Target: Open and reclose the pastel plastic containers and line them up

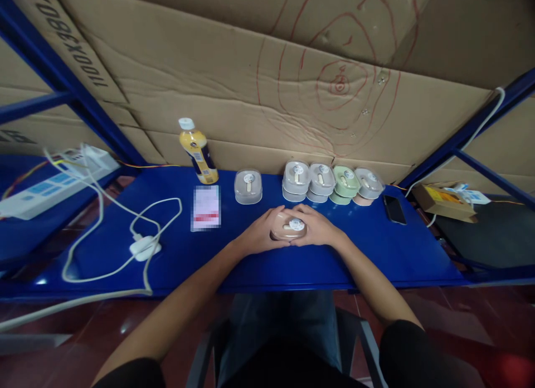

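head view: left hand (pixel 261 231) and right hand (pixel 316 226) wrap snugly round a lidded brown container (pixel 287 227), contents hidden.

Even, moderate light; glare spot on table (pixel 259 272), front left. Floor (pixel 472 318) dim. Edges stretched, power strip (pixel 58 184) soft. Paper (pixel 206 204) pixelated.

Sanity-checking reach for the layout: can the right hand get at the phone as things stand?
Probably yes: only blue tabletop shows between the right hand and the phone. But it and the left hand hold the brownish container, so it would likely have to let go first.
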### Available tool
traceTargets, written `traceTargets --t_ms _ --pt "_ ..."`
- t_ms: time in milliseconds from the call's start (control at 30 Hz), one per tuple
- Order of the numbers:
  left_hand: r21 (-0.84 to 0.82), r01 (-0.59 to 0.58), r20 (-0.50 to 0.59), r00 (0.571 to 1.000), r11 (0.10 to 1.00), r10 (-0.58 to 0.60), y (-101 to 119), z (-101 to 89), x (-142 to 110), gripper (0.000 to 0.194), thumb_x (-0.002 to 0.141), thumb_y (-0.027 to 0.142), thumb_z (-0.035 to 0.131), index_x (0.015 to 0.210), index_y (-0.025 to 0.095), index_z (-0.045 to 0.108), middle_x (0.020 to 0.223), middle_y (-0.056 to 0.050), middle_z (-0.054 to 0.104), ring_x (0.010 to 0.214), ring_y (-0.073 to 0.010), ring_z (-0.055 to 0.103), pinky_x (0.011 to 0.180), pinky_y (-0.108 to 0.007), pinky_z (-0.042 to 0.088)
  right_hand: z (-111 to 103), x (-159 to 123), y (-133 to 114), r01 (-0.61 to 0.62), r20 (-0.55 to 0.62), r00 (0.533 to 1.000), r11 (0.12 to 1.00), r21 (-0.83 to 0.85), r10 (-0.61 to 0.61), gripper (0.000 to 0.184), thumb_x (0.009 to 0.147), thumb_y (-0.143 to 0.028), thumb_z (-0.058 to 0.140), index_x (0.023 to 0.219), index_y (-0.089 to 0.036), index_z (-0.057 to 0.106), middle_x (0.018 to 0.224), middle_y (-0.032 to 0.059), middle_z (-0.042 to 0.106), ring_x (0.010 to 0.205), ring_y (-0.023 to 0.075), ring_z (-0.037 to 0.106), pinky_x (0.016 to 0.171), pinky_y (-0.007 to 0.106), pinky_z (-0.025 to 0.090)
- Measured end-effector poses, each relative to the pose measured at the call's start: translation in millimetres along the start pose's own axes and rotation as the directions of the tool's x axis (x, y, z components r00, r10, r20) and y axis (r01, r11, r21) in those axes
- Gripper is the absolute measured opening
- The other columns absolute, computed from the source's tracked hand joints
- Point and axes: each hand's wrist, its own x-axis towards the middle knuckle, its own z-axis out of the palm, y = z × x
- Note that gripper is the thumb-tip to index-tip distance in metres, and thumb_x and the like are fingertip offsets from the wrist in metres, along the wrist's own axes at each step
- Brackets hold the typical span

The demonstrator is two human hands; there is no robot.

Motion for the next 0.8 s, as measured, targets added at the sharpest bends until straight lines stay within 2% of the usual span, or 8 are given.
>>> traceTargets --t_ms 300,467,533,700,800 --pt "-0.089 0.029 -0.066 0.997 0.996 -0.035 -10 1.0 3 0.113 0.068 0.055 0.094 0.159 0.022 0.037 0.161 -0.019 0.050 0.149 -0.0402 0.049 0.124 -0.060 0.039 0 4 0 -0.035 0.014 0.999 0.999 -0.027 0.036 0.101 0.070 -0.048 0.094 0.159 -0.035 0.047 0.131 0.0093 0.060 0.120 0.0329 0.063 0.104 0.050 0.055" --pt "-0.125 0.035 -0.078 0.996 0.992 -0.045 -12 0.1 4 0.111 0.065 0.054 0.096 0.156 0.022 0.040 0.155 -0.017 0.055 0.143 -0.0399 0.055 0.120 -0.059 0.045 -2 9 -4 -0.056 0.047 0.997 0.997 -0.055 0.059 0.101 0.068 -0.049 0.095 0.158 -0.033 0.050 0.121 0.0086 0.061 0.111 0.0314 0.065 0.097 0.049 0.058" --pt "-0.113 0.021 -0.084 0.996 0.993 -0.031 -13 -0.5 4 0.109 0.065 0.054 0.095 0.154 0.022 0.041 0.155 -0.017 0.056 0.142 -0.0397 0.056 0.120 -0.059 0.045 -1 10 -3 -0.042 0.048 0.998 0.997 -0.060 0.044 0.101 0.069 -0.049 0.094 0.158 -0.035 0.049 0.123 0.0085 0.062 0.113 0.0321 0.065 0.098 0.050 0.058" --pt "0.013 -0.036 -0.077 0.996 0.999 0.037 -9 -8.5 3 0.094 0.079 0.053 0.087 0.155 0.022 0.041 0.155 -0.018 0.053 0.144 -0.0377 0.053 0.122 -0.056 0.043 8 6 11 0.029 -0.072 0.997 1.000 -0.001 -0.029 0.099 0.076 -0.053 0.091 0.160 -0.034 0.044 0.148 0.0122 0.055 0.137 0.0350 0.057 0.115 0.055 0.051" --pt "0.127 -0.027 -0.095 0.995 0.992 0.039 -2 -15.7 -4 0.080 0.087 0.048 0.079 0.153 0.022 0.044 0.151 -0.017 0.054 0.141 -0.0363 0.055 0.119 -0.053 0.046 15 2 18 -0.002 -0.184 0.983 0.999 -0.048 -0.007 0.088 0.081 -0.054 0.087 0.157 -0.031 0.049 0.157 0.0153 0.048 0.146 0.0376 0.050 0.120 0.058 0.046"
